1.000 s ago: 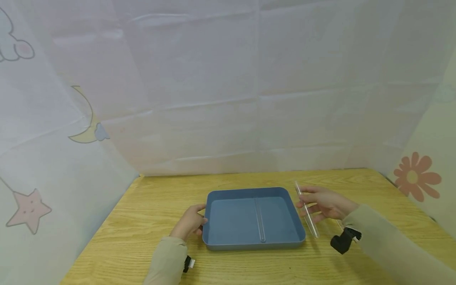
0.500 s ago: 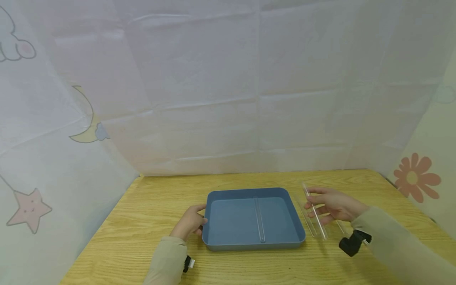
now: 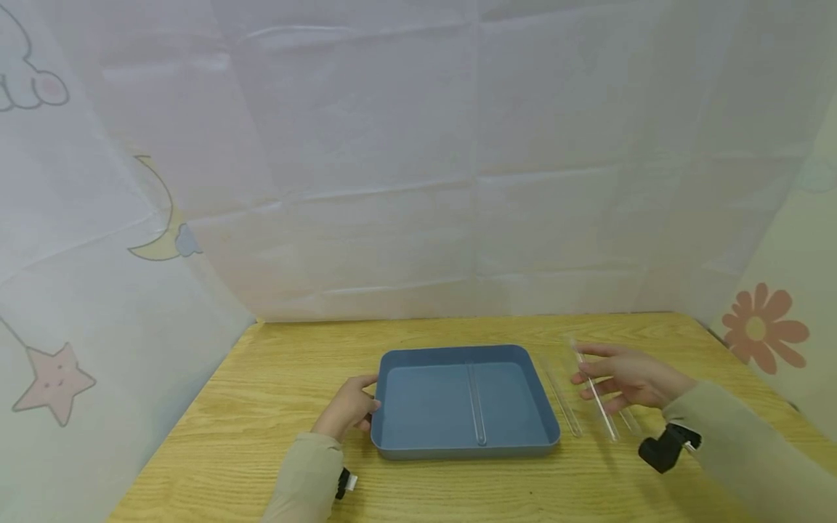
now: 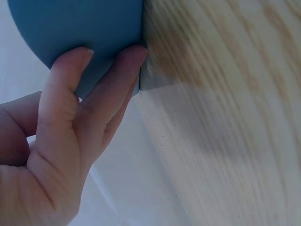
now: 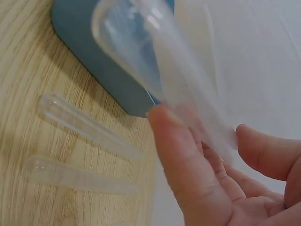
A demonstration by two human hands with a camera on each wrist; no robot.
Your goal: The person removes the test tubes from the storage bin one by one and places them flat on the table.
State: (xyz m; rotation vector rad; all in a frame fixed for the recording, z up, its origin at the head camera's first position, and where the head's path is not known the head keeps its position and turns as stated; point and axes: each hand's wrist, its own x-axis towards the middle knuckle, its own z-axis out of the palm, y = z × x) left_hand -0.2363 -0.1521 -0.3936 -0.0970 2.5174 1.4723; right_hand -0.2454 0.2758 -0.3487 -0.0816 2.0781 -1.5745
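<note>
A clear test tube (image 3: 596,392) is pinched between the thumb and fingers of my right hand (image 3: 637,378), tilted above the table right of the tray; its near end blurs close to the right wrist camera (image 5: 164,56). At the left wall of the blue tray (image 3: 425,452), my left hand (image 3: 349,407) grips the side, with fingertips (image 4: 127,61) against the outer wall in the left wrist view. Inside the tray lies one clear tube (image 3: 476,403). Another tube (image 3: 564,399) rests on the wood beside the tray, and a further tube (image 3: 629,420) is partly hidden beneath my right hand.
The wooden table (image 3: 275,407) carries the tray near its middle. A pale printed sheet (image 3: 418,181) hangs behind the table and along its sides. Two tubes lie side by side on the wood in the right wrist view, the upper tube (image 5: 89,125) nearer the tray.
My right hand has moved right, away from the tray, with the test tube in its fingers. The tube lying beside the tray has come into view. My left hand and the tray stay put.
</note>
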